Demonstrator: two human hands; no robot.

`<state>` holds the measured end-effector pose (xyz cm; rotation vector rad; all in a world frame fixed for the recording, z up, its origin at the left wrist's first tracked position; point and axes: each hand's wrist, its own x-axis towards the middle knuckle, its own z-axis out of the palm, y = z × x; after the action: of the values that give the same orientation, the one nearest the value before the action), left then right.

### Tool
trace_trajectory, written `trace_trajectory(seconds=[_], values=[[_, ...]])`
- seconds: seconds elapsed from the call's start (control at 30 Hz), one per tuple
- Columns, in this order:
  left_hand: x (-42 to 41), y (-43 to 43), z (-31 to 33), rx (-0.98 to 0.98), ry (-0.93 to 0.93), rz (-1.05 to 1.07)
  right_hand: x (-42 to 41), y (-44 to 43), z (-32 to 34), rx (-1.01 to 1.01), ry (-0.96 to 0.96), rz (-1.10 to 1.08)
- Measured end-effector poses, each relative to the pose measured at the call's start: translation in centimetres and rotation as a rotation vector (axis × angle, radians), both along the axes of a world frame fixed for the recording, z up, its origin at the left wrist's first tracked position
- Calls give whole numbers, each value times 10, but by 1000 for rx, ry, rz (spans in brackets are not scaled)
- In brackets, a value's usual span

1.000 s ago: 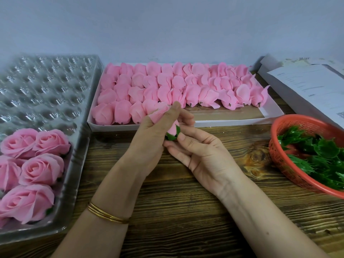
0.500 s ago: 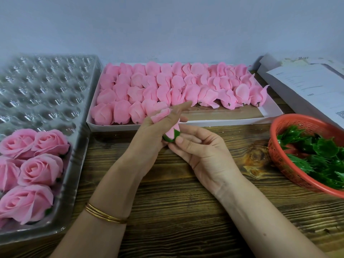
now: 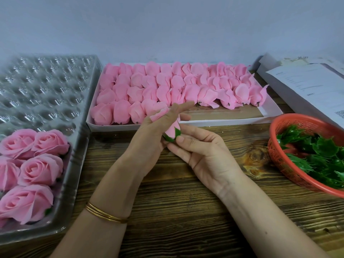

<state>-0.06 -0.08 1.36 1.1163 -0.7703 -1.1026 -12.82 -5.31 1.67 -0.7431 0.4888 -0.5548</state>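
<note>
- Rosebud (image 3: 172,130), pink, held between both sets of fingers above the desk (image 3: 186,202). Its long axis is tilted: the loose petal end points up and away, and the base points down toward the person.
- Green calyx (image 3: 176,133) cups the base of the bud, right at the fingertips of both hands.
- Left hand (image 3: 150,140) has its back to the camera. Its fingers curl round the bud from the left, with one finger stretched out straight beyond it.
- Right hand (image 3: 202,151) lies palm up. Its thumb presses on the calyx and the curled fingers sit beneath, so it pinches the base.
- Gold bangles (image 3: 104,213) circle the left wrist.
- White box (image 3: 186,124) lies just beyond the fingers and holds rows of pink buds (image 3: 167,86) lying on their sides. A bare strip shows along its near right part.
- Clear plastic tray (image 3: 46,90), well to the left of the fingers, has rows of round hollows. Five opened pink roses (image 3: 37,164) sit in its near end.
- Red basket (image 3: 279,161), well to the right of the fingers, holds a heap of green calyxes (image 3: 320,151).
- Printed sheets (image 3: 307,84) lie beyond the basket; their lines of print and the square code at the right edge are too small to read.
</note>
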Motion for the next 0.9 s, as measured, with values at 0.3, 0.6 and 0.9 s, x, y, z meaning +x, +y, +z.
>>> trace_trajectory(seconds=[0.3,0.6,0.9], values=[[3,-2,-2,34,-19,-47,1,2,-3,-84,23,-68],[1,-1,-3,45,-17,-106,-2,-1,-4,-164,77,-51],[0,-3,-4,54,54,-125,-1,-4,-8,-232,115,-61]])
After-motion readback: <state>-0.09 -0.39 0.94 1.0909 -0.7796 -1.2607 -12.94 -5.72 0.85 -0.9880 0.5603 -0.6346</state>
